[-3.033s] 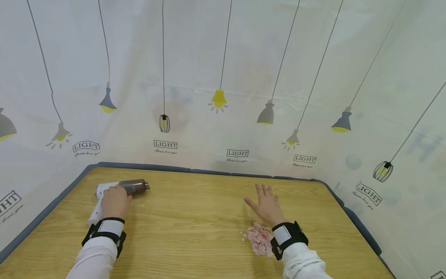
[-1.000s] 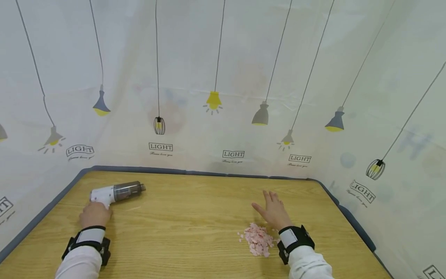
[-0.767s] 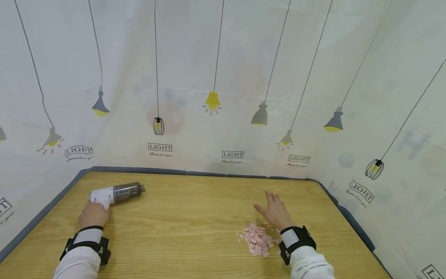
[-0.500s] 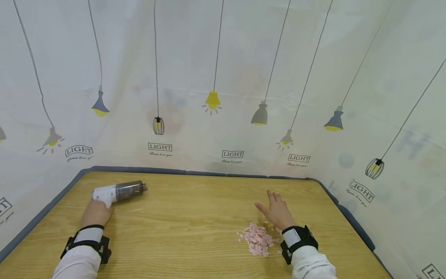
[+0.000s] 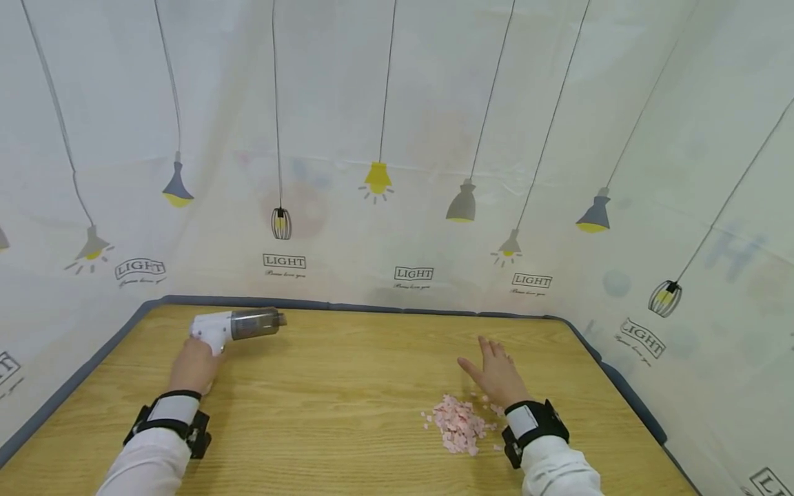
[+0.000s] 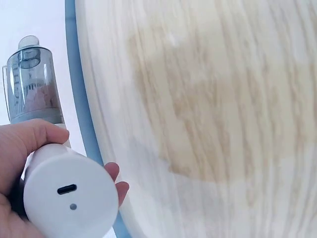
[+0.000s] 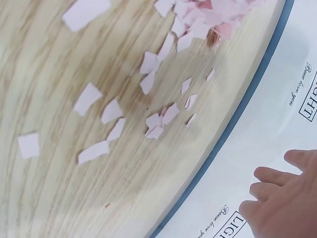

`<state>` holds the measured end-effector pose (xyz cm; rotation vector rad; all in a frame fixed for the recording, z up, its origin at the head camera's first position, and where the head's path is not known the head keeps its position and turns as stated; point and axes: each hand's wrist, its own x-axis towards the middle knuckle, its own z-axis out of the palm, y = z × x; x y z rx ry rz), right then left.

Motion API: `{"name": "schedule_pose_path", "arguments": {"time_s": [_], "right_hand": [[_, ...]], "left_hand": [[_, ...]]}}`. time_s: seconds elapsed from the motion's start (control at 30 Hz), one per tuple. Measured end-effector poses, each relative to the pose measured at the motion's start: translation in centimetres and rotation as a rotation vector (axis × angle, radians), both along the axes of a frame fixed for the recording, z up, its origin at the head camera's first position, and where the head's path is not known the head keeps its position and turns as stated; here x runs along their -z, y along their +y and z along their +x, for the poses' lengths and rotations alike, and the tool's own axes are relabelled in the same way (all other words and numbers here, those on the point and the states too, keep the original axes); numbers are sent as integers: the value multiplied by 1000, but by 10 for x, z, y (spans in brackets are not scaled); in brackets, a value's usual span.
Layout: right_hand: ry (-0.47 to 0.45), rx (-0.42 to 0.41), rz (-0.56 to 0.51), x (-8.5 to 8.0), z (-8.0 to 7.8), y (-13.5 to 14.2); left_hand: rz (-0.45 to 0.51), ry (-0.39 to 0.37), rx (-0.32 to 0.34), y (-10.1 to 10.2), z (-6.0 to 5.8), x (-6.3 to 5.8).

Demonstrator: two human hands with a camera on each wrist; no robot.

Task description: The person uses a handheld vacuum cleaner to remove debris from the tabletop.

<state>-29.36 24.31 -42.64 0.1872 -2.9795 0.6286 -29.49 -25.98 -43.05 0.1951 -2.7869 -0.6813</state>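
Note:
My left hand (image 5: 194, 365) grips the handle of a white handheld vacuum cleaner (image 5: 213, 328) at the left of the table. Its smoky clear dust cup (image 5: 254, 323) and nozzle face right, lifted a little off the wood. In the left wrist view the handle's round end (image 6: 72, 198) shows a charging port, and something pinkish is visible in the cup (image 6: 39, 94). On the right, my right hand (image 5: 499, 375) has its fingers spread and holds nothing. Beside it lies a heap of pink paper scraps (image 5: 457, 421), with loose bits (image 7: 94, 148) scattered around.
The wooden table (image 5: 335, 393) has a grey-blue padded edge (image 5: 366, 308) along its back and sides. Behind it hangs a pale curtain (image 5: 335, 103) printed with lamps. Black straps (image 5: 170, 427) circle both wrists.
The left hand moved from the vacuum's body to its handle, then lifted it up and to the right. My right hand shifted slightly right. The heap looks the same.

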Motion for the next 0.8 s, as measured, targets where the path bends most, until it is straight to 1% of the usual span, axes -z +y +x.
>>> {"name": "schedule_pose_path", "arguments": {"time_s": [0.13,0.4,0.5,0.8], "right_hand": [[6,8,-8,0,1,-1],[-6,19,-15,4,-1,0],[-12,28,-13,5,-1,2],[-11,22,-20,6,-1,4]], "left_hand": [[-15,-4,30,8,-2,-2],[24,-48,40,25,-7,-7],[14,-59,53,31,-9,-7],[-24,-86,64,51,-11,-10]]}}
